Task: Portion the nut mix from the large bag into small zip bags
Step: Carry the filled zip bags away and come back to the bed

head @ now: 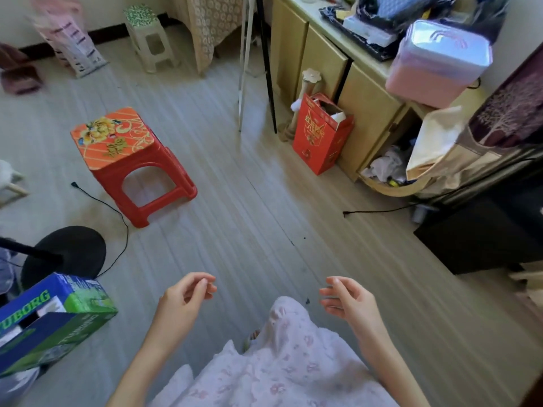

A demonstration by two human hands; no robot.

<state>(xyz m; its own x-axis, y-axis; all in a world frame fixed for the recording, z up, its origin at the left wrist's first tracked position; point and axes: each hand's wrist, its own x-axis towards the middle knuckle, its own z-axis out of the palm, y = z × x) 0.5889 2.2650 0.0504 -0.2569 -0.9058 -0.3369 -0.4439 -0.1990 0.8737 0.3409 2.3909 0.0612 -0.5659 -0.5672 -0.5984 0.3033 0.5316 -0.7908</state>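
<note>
Person standing over a pale plank floor [264,201], seen from the head camera. Near: the left hand [182,301] and right hand [345,298] hang in front of a floral garment [279,362], fingers loosely curled and holding nothing. Neither the large nut bag nor any small zip bags can be seen; by this evidence, portioning has not begun and all of it remains. Near left: a blue-green carton [55,318] beside a black round base [67,254]. Middle: a red stool [129,163], with loose cables [117,212] on the floor, a possible trip hazard. Far right: a cluttered cabinet [338,69] with a red box [320,136] against it.
</note>
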